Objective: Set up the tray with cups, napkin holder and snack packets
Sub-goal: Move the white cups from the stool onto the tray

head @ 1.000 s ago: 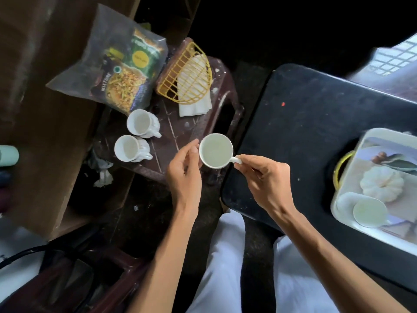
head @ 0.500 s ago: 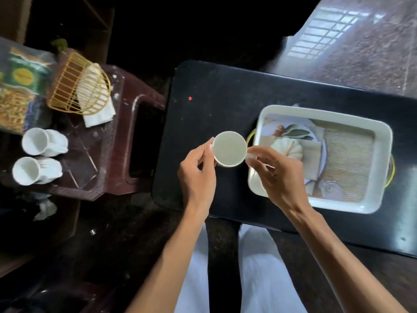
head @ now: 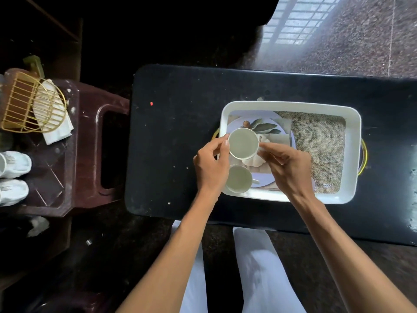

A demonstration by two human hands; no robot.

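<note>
A white cup (head: 243,143) hangs over the left part of the white tray (head: 352,154), held from both sides. My left hand (head: 211,164) touches its rim on the left, and my right hand (head: 286,168) pinches its handle on the right. A second white cup (head: 239,179) stands in the tray's near-left corner, just below the held one. Two more white cups (head: 13,177) lie on the maroon stool (head: 85,141) at the far left. The yellow wire napkin holder (head: 29,105) with white napkins lies on that stool too. No snack packet is in view.
The tray sits on a black table (head: 180,132) and has yellow handles and a printed picture on its floor. The stool stands left of the table with a gap between. My white-trousered legs (head: 259,267) are below the table's near edge.
Both hands have carried the cup rightward from above the stool, across the table edge, to over the tray. The view has swung right, and the snack packet has left the frame.
</note>
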